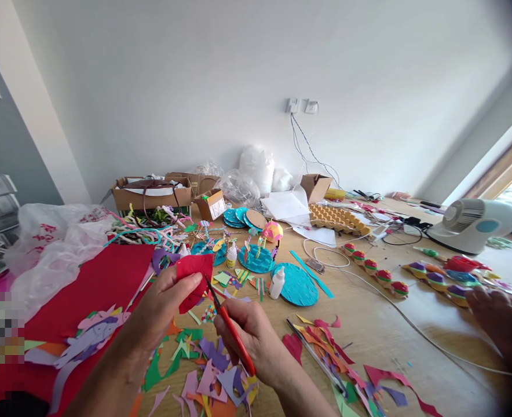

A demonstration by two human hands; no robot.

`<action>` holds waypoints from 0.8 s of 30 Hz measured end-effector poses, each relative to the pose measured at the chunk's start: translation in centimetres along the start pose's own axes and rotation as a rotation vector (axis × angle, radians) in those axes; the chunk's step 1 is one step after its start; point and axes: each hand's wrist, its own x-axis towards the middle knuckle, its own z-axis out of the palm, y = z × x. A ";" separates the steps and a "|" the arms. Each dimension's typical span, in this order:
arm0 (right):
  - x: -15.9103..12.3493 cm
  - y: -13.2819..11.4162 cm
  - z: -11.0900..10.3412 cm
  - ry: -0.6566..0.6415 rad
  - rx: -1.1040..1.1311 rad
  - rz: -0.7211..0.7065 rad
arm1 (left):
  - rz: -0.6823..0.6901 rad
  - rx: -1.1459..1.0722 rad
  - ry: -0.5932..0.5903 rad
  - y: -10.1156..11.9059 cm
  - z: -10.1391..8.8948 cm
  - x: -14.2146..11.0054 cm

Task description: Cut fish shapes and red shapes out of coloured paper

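Observation:
My left hand pinches a small piece of red paper between thumb and fingers, raised above the table. My right hand is closed around red-handled scissors, whose dark blades point up and left to the paper's right edge. Below both hands lie paper scraps in green, purple, pink and orange. Just beyond them, a white glue bottle stands on the edge of a blue disc. Under my left forearm, large red sheets carry lilac paper cutouts.
Another person's hand rests at the right by egg-carton strips. A white fan stands behind it, and a white cable crosses the table. Cardboard boxes, plastic bags and a yellow egg tray line the back.

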 end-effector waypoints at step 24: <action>0.1 0.3 0.4 0.030 0.036 -0.004 | 0.025 -0.067 -0.032 -1.6 -0.2 0.2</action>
